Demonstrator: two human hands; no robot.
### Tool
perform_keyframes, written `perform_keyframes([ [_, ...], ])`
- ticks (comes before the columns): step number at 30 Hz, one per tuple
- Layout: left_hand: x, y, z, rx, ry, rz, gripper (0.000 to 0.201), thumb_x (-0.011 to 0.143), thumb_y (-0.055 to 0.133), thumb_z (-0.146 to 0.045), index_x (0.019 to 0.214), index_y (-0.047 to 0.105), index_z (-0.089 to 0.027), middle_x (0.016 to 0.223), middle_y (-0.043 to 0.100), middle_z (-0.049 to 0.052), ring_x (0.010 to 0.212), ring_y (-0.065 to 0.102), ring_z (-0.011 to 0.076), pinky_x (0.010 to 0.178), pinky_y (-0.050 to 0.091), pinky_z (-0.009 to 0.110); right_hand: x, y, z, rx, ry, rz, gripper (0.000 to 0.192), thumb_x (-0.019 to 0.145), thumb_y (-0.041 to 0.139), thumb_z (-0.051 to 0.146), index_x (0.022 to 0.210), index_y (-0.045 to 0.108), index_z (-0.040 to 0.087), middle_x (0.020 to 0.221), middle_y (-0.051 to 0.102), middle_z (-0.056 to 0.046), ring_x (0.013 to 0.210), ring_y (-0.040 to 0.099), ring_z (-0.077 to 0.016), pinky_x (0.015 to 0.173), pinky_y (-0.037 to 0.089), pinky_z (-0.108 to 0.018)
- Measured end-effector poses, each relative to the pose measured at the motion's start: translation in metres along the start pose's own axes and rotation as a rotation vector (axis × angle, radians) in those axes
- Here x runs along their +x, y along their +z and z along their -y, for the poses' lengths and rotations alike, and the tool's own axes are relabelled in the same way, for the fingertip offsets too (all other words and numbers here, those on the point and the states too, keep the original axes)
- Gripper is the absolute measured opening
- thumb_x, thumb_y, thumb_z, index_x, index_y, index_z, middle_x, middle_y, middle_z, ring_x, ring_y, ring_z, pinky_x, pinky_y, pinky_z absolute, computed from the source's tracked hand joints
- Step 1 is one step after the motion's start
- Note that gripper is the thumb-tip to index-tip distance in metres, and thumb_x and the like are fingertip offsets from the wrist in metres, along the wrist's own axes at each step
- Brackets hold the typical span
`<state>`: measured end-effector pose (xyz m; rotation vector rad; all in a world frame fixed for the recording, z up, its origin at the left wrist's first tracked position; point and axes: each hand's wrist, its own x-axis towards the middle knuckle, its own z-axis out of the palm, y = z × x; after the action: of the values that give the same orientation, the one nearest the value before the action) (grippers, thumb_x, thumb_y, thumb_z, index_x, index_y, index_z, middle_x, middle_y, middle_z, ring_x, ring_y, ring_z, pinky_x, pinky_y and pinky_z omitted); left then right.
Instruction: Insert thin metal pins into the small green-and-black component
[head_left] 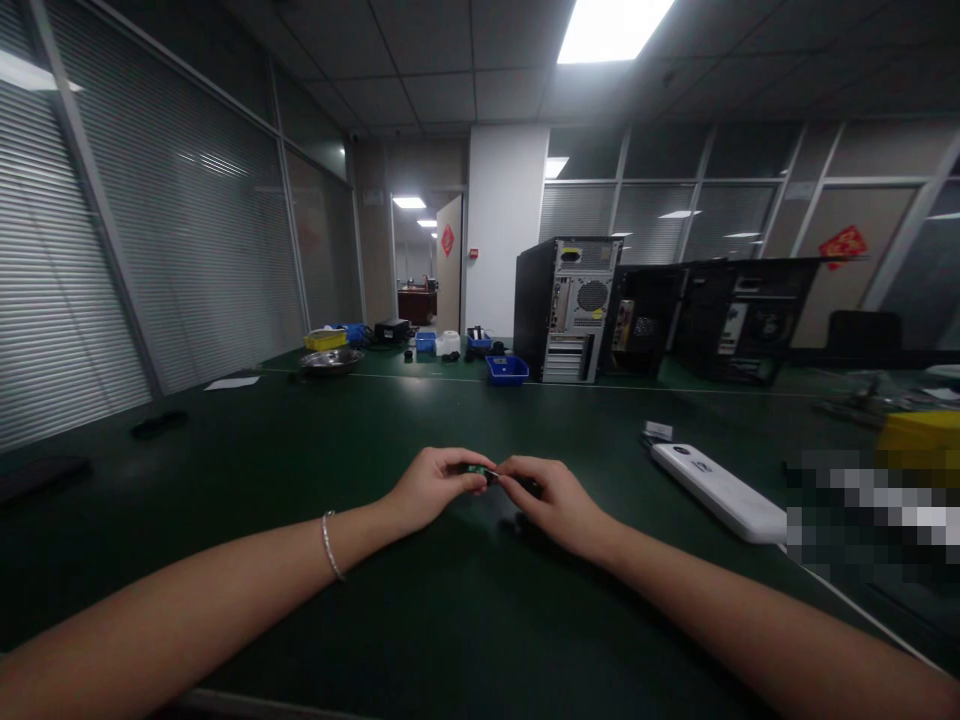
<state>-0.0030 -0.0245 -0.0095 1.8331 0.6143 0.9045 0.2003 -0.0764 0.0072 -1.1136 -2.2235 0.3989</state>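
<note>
Left hand (435,487) pinches a small green object (478,469) between my fingertips. Right hand (553,497) is just beside it, thumb and finger together — on what, I cannot tell.

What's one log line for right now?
left hand: pinching small green part | right hand: close beside it, grip unclear | right side: white device
</note>
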Motion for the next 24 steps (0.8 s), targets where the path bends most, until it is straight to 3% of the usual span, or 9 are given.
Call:
perform_keyframes([
  [15, -0.001, 0.004, -0.013, 0.015, -0.047, -0.047, 0.025, 0.077, 0.064, -0.015, 0.101, 0.069, -0.013, 0.09, 0.07, 0.007, 0.08, 0.063, 0.0181, 0.077, 0.05, 0.031, 0.001, -0.003, -0.001, -0.06, -0.038, -0.012, 0.02, 0.093, 0.045, 0.026, 0.099, 0.064, 0.022, 0.093, 0.066, -0.002, 0.083, 0.06, -0.0167, 0.07, 0.044, -0.025],
  [24, 0.0, 0.003, -0.004, -0.065, -0.042, -0.018, 0.025, 0.076, 0.065, -0.015, 0.1, 0.07, -0.013, 0.081, 0.069, 0.005, 0.075, 0.061, 0.0162, 0.074, 0.048, 0.029, 0.0, -0.001, 0.0, -0.031, -0.026, -0.005, 0.021, 0.093, 0.044, 0.026, 0.095, 0.064, 0.02, 0.085, 0.066, -0.002, 0.077, 0.059, -0.0159, 0.068, 0.044, -0.024],
])
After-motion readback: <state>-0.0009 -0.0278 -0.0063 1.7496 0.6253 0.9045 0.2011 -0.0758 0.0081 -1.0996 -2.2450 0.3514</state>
